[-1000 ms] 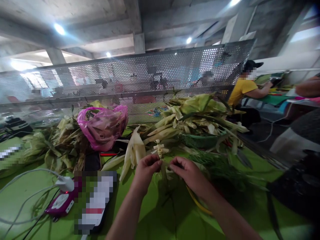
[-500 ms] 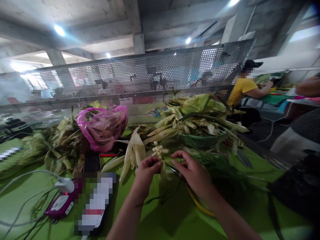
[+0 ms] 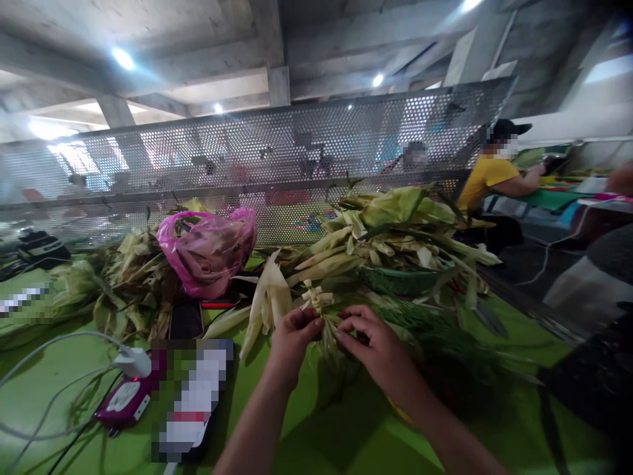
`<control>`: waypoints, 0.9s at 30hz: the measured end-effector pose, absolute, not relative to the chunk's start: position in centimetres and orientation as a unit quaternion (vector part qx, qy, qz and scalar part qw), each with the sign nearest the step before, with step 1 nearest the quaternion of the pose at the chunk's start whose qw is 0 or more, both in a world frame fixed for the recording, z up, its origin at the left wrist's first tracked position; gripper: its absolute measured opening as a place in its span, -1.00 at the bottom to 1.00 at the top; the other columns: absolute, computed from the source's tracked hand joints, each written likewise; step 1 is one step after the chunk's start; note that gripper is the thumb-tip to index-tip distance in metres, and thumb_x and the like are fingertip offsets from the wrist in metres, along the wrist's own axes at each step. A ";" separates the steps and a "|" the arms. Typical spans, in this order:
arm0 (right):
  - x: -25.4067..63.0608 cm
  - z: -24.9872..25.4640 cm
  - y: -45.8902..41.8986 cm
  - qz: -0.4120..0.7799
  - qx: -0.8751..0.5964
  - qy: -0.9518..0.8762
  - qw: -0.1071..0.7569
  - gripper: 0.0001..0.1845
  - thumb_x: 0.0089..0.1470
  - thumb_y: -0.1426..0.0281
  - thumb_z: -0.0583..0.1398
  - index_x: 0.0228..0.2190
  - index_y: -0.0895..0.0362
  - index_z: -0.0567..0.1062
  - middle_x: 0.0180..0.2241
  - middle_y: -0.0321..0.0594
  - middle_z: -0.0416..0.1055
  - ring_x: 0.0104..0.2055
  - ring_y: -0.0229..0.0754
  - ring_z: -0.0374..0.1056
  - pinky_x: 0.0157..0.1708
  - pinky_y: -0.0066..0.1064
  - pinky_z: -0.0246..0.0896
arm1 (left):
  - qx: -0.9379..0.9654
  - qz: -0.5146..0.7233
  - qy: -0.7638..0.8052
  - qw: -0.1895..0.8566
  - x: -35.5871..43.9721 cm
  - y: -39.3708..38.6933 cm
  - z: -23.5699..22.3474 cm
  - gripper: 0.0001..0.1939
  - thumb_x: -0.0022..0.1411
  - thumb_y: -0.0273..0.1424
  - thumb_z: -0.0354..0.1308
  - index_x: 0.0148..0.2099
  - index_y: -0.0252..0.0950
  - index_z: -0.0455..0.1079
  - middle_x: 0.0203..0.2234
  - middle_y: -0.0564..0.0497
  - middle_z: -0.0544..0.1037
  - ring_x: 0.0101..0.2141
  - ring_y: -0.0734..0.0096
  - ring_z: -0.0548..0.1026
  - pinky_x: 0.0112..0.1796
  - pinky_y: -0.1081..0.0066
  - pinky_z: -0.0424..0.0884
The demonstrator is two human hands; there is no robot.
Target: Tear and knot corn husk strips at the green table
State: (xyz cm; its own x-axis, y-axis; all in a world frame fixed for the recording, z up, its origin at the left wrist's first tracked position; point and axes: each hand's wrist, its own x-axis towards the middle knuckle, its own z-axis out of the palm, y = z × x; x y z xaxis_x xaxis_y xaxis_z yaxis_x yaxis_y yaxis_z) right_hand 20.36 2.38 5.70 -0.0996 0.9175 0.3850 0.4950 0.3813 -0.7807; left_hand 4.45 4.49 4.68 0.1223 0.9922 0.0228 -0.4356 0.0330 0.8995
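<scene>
My left hand (image 3: 295, 333) is closed in a pinch around the middle of a small corn-husk figure (image 3: 317, 298). Its pale, knotted top with short crossed pieces stands above my fingers. Husk strips (image 3: 332, 343) fan out and hang down below the pinch. At their right side my right hand (image 3: 364, 333) has thumb and fingers drawn together on the edge of a strip; the fingertips partly hide it. A yellow curved piece (image 3: 401, 414) shows below my right wrist, mostly covered by the forearm.
Husks heap in a green basket (image 3: 395, 278). A pink plastic bag (image 3: 208, 254), a phone (image 3: 195, 402) and a purple power strip (image 3: 123, 399) with cables lie left. Green stalks (image 3: 445, 343) lie right. A perforated metal screen (image 3: 277, 171) stands behind; a person in yellow (image 3: 487, 178) sits beyond.
My right hand shifted away from the figure, showing a dark metallic piece beside it, then came back to the strips. The hanging strips now spread wider. My left hand keeps its pinch.
</scene>
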 end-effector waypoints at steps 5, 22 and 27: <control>20.8 6.2 2.4 0.219 -0.512 -0.706 0.438 -0.84 0.07 0.35 0.14 -0.52 0.08 0.41 -0.14 -0.17 0.37 -0.12 -0.08 0.33 -0.14 -0.32 0.20 | 0.400 0.577 0.365 0.611 4.2 4.5 4.8 -0.70 -0.21 -0.31 0.45 -0.40 -0.38 0.54 -0.53 0.03 0.52 -0.48 0.51 0.37 -0.37 0.47 0.25; 21.2 6.6 2.6 0.279 -0.544 -0.630 0.480 -0.72 -0.04 0.19 0.26 -0.28 0.05 0.43 -0.32 -0.28 0.42 -0.54 -0.29 0.16 -0.49 -0.41 0.11 | 0.496 0.512 0.344 0.611 4.8 4.5 4.1 -0.63 -0.09 -0.28 0.40 -0.30 -0.36 0.36 -0.57 0.12 0.39 -0.53 0.56 0.29 -0.46 0.51 0.17; 21.5 6.1 3.2 0.309 -0.523 -0.668 0.429 -0.76 0.02 0.17 0.21 -0.48 0.07 0.53 -0.42 -0.26 0.42 -0.35 -0.14 0.33 -0.31 -0.34 0.18 | 0.507 0.503 0.322 0.622 4.8 4.3 4.3 -0.62 -0.06 -0.32 0.39 -0.28 -0.32 0.29 -0.54 0.13 0.40 -0.51 0.58 0.30 -0.43 0.51 0.19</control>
State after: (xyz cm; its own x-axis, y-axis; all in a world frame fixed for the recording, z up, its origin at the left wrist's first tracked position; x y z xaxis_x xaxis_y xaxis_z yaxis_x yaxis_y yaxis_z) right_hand 21.54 3.21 6.10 -0.0845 0.9647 0.2494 0.4341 0.2609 -0.8622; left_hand 4.82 4.30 4.29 0.2879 0.9514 0.1093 -0.2992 -0.0191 0.9540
